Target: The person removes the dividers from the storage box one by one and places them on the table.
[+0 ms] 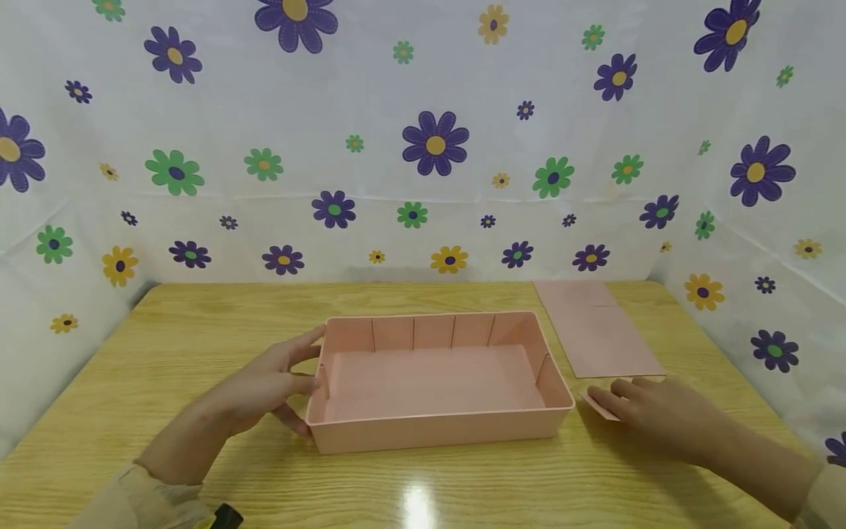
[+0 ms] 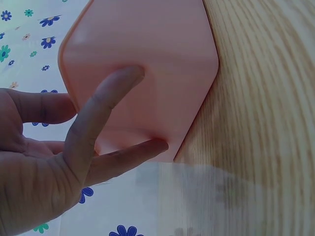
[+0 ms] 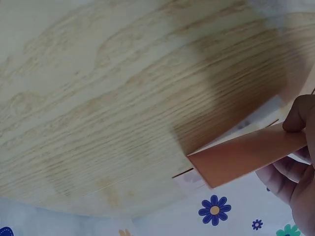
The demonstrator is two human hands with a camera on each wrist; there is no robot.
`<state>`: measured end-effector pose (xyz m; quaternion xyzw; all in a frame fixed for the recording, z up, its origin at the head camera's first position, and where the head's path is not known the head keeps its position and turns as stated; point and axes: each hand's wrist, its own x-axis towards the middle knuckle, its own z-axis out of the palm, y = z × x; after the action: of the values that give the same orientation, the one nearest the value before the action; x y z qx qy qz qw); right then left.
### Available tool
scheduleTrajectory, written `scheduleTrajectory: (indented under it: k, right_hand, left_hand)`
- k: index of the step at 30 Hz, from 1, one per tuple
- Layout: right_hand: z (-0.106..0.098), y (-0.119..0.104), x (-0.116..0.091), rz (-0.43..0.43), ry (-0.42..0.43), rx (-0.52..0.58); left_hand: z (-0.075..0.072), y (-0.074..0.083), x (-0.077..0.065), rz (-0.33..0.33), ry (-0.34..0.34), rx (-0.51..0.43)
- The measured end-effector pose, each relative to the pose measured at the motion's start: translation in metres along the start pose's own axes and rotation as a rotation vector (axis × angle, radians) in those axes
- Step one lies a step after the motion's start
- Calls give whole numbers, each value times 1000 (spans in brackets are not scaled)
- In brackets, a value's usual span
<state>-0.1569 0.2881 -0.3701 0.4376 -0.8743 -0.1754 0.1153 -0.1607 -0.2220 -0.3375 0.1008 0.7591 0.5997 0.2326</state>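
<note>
A pink rectangular box without a lid stands on the wooden table, with narrow vertical grooves along its inner walls. My left hand is at its left end. In the left wrist view, two spread, fairly straight fingers press on the outer end wall, and another digit meets the rim. To the right of the box, my right hand pinches a small, thin pink panel between thumb and fingers. The panel is tilted, with one end above the tabletop; my hand covers its other end.
Flat pink sheets lie on the table behind my right hand, right of the box. White cloth with printed flowers surrounds the table's back and sides. A small black object shows near my left sleeve.
</note>
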Motion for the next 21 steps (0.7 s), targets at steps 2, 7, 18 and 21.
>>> scheduleTrajectory:
  k: [2,7,18,21]
  right_hand:
    - [0,-2,-1,-25,-5,12]
    - [-6,0,-7,-26,-112,169]
    - [-11,0,-19,59,-242,361]
    - [-6,-4,-23,43,-170,294]
  left_hand:
    - [0,0,0,-3,4,-1]
    - [0,2,0,-6,0,-6]
    - [-1,1,-1,-6,6,-3]
    - [0,0,-1,2,0,-11]
